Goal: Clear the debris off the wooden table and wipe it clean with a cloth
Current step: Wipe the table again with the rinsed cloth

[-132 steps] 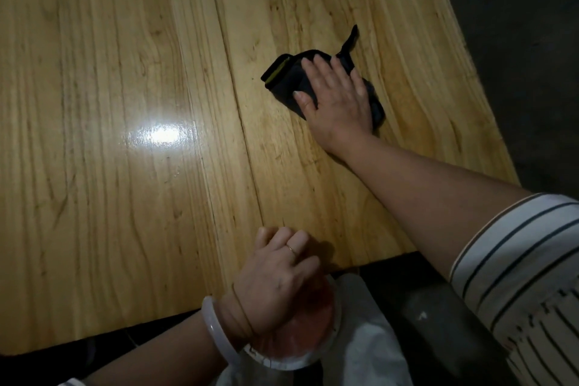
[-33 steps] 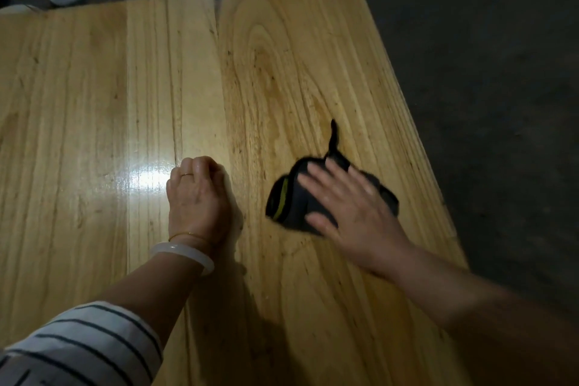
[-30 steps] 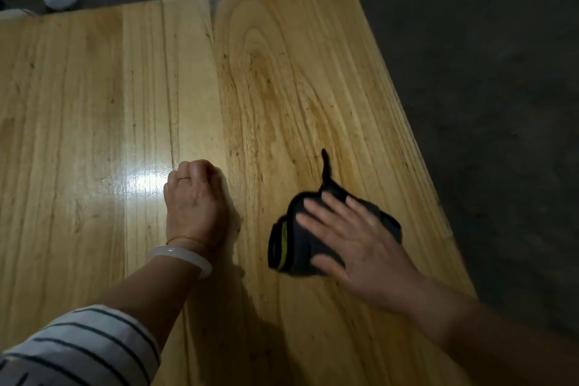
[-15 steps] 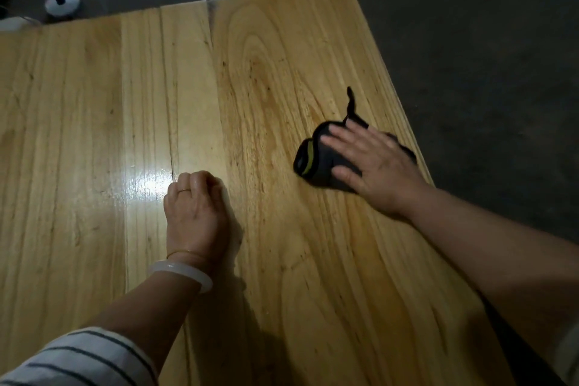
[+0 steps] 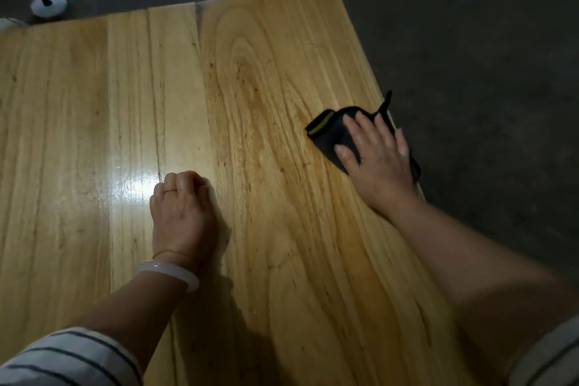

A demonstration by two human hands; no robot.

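The right hand (image 5: 376, 157) is pressing flat, fingers straight, on the crumpled black cloth with a yellow-green stripe (image 5: 327, 131), at three o'clock by the edge of the pale wooden tabletop (image 5: 78, 103). The left hand (image 5: 181, 207) is resting near centre, curled into a fist, with nothing visible inside. No debris is showing. Wiping seems under way, with the nine o'clock side probably remaining.

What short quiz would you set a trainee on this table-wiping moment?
1. True or false: the right hand presses the cloth with straight fingers.
2. The cloth lies near which edge of the table? A) left B) right C) near
3. Fill in: the left hand rests on the table with fingers ____.
Key: 1 true; 2 B; 3 curled.
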